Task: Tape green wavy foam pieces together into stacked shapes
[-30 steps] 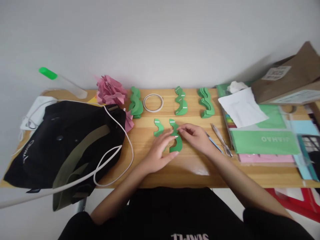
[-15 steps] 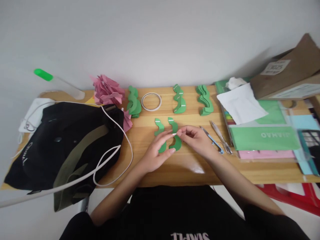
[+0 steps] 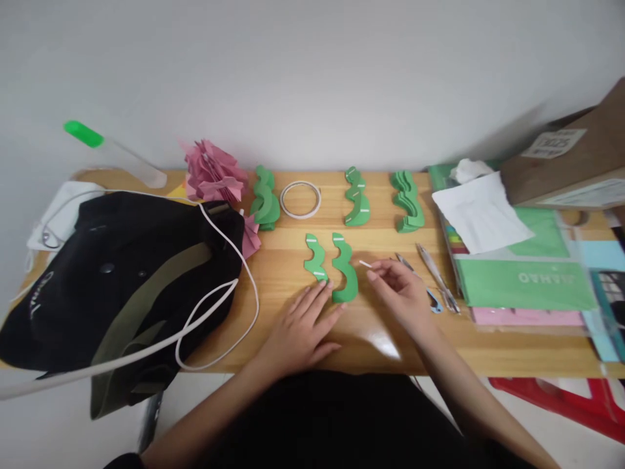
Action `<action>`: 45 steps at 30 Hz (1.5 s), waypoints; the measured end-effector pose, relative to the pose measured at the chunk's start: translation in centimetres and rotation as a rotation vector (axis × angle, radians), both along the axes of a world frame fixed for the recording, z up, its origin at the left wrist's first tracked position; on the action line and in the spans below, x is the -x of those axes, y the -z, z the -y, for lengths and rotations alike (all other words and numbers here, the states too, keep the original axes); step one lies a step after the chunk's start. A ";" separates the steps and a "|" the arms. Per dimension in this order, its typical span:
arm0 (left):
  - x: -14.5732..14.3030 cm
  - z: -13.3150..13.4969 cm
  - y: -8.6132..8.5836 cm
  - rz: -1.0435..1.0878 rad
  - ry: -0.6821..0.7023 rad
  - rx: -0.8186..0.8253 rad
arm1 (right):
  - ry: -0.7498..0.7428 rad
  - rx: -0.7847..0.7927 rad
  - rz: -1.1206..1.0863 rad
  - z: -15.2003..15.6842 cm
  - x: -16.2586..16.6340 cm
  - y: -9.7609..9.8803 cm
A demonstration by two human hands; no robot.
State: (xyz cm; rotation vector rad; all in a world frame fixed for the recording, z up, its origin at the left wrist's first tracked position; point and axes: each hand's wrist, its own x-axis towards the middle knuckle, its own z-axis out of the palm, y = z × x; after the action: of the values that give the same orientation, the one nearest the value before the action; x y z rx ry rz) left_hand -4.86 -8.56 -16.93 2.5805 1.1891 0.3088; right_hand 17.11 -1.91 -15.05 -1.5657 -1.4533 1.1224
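My right hand [image 3: 399,286] pinches a thin white strip [image 3: 365,264] between thumb and fingers, just above the wood to the right of the green pieces. Fingers stretched out, my left hand [image 3: 305,326] lies flat, its fingertips at the lower end of the left wavy green paper piece [image 3: 316,255] and partly covering it. That piece carries white strips near its top and middle. Beside it, the right wavy green piece [image 3: 344,268] has one white strip at its top end.
Along the back are stacks of wavy green pieces [image 3: 409,198], a narrow white ring [image 3: 317,192] and a pink paper flower [image 3: 212,172]. A black bag [image 3: 146,273] with a white cable sits left. Pens [image 3: 437,277], green packs [image 3: 527,283] and a cardboard box [image 3: 576,159] lie right.
My right hand has moved right, away from the right green piece, with the white strip. My left hand has drawn back toward me and flattened over the left piece's lower end.
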 end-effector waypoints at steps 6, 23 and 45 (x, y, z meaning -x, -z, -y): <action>-0.4 -0.3 0.1 -0.040 -0.006 -0.061 | -0.166 -0.418 0.401 0.4 0.6 1.8; -0.5 -0.3 -0.1 -0.132 -0.002 -0.079 | -0.234 -0.441 0.455 0.3 -0.1 3.4; -0.6 -0.4 0.0 -0.129 0.008 -0.071 | 0.090 0.087 -0.114 -0.8 1.1 0.6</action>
State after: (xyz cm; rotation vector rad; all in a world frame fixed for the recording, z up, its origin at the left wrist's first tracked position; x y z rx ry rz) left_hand -4.24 -8.17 -16.91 2.7022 1.2321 0.1882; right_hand 16.00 -1.11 -15.70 -1.5831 -1.2619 1.2149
